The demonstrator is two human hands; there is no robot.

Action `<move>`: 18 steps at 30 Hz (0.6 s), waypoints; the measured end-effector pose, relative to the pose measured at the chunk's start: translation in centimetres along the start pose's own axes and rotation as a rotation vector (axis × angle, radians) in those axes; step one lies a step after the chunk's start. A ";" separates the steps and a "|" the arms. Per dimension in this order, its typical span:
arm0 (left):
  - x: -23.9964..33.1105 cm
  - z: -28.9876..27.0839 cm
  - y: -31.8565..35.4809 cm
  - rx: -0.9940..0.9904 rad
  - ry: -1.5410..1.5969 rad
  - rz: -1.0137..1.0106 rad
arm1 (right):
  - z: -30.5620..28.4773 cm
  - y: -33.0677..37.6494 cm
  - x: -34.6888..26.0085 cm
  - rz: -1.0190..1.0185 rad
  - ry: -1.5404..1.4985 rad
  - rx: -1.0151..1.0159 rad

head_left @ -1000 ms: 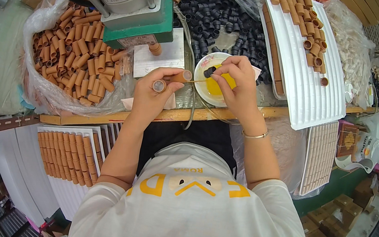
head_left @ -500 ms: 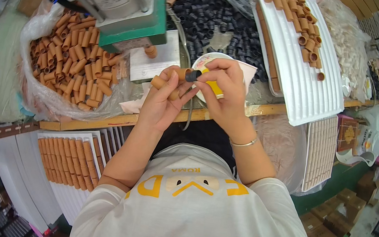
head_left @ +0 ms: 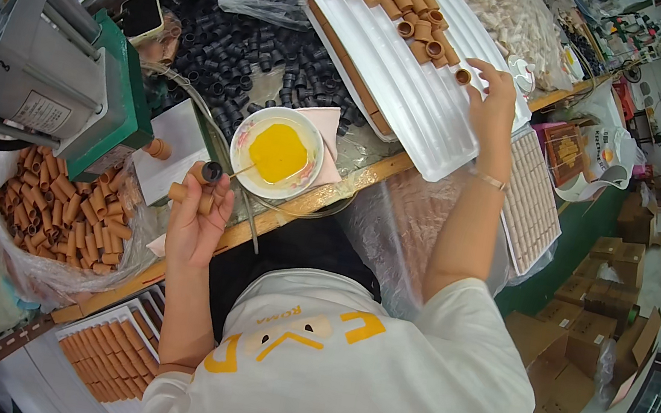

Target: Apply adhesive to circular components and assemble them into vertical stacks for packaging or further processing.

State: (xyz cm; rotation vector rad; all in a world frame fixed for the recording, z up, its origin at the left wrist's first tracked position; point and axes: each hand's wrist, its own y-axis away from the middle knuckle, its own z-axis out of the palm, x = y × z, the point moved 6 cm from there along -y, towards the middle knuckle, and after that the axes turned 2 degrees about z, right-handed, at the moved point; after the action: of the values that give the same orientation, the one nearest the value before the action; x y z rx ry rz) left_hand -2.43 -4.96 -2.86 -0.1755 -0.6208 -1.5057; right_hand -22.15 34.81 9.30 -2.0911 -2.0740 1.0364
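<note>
My left hand (head_left: 196, 233) is closed around two short brown tubes near the table's front edge. A black plastic ring-like insert (head_left: 212, 172) sits in the end of one, and the other tube (head_left: 179, 193) sticks out to the left. At the right, my right hand (head_left: 492, 102) reaches over a white ribbed tray (head_left: 436, 141). Its thumb and forefinger are spread on either side of a single short brown tube (head_left: 462, 77) standing there; I cannot tell whether they touch it. More brown tubes (head_left: 406, 2) lie farther back on that tray.
A floral bowl of yellow liquid (head_left: 277, 153) with a thin stick stands mid-table. Behind it spread many black inserts (head_left: 243, 50). A green and grey press (head_left: 117, 108) stands left, above a plastic-lined heap of brown tubes (head_left: 62, 207). Filled trays (head_left: 108, 357) sit below the edge.
My right hand has left the black insert and moved right to the tray, its fingers now apart. My left hand still holds the tubes, lower and farther left. The whole view has turned rightward.
</note>
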 end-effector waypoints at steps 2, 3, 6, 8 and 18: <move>0.2 -0.2 0.2 0.011 -0.019 0.027 | 1.9 -1.1 2.8 0.032 0.020 -0.135; 0.2 0.0 0.2 0.007 -0.046 0.046 | 2.7 -1.4 3.6 -0.044 -0.002 -0.131; 0.8 1.8 0.1 0.004 -0.226 0.190 | 1.7 -1.5 2.8 -0.324 -0.127 0.048; 2.0 1.9 0.5 0.116 -0.424 0.357 | -0.7 0.8 -3.8 -0.272 -0.231 0.048; 6.0 3.8 3.0 0.211 -0.926 0.648 | 7.5 14.2 -26.5 -0.733 -0.704 -0.554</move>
State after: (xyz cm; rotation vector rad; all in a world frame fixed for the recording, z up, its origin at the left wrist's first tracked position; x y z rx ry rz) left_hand -0.95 -8.11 3.98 -0.8506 -1.2968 -0.6597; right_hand -10.27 6.17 8.44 -0.8557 -3.3731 1.2426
